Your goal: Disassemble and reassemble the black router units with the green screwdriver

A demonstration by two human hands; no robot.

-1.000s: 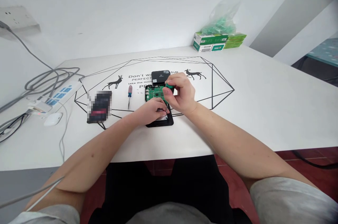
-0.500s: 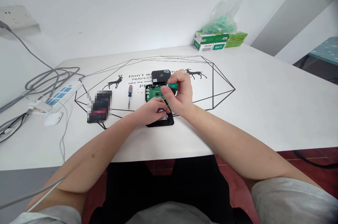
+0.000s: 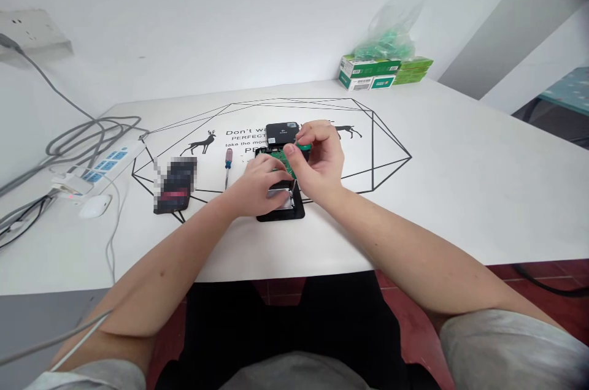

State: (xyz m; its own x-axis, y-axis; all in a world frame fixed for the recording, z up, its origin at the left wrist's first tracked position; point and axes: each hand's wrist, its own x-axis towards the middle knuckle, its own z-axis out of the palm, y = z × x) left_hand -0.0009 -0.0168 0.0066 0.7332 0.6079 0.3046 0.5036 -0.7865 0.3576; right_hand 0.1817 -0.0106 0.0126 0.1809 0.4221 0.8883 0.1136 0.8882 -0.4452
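Observation:
My right hand (image 3: 319,154) is closed round a green-handled screwdriver (image 3: 304,146), its thin shaft pointing down over the black casing. Beside it my left hand (image 3: 262,184) reaches over the left part of the green circuit board (image 3: 281,160), fingers apart and curved, thumb near the silvery part inside the open black casing (image 3: 280,214). Whether its fingertips touch the shaft or the board is too small to tell. A black square box (image 3: 281,133) with a small white label lies just behind the board.
Left of my hands lie a second screwdriver (image 3: 228,163) and a blurred dark phone (image 3: 176,186). Further left are a white power strip (image 3: 115,160), a white earphone case (image 3: 96,206) and cables. Green-and-white boxes (image 3: 370,71) under a plastic bag stand by the wall.
My left hand has spread its fingers and moved up over the board from the silvery part. My right hand has shifted slightly right, the screwdriver handle tilting lower.

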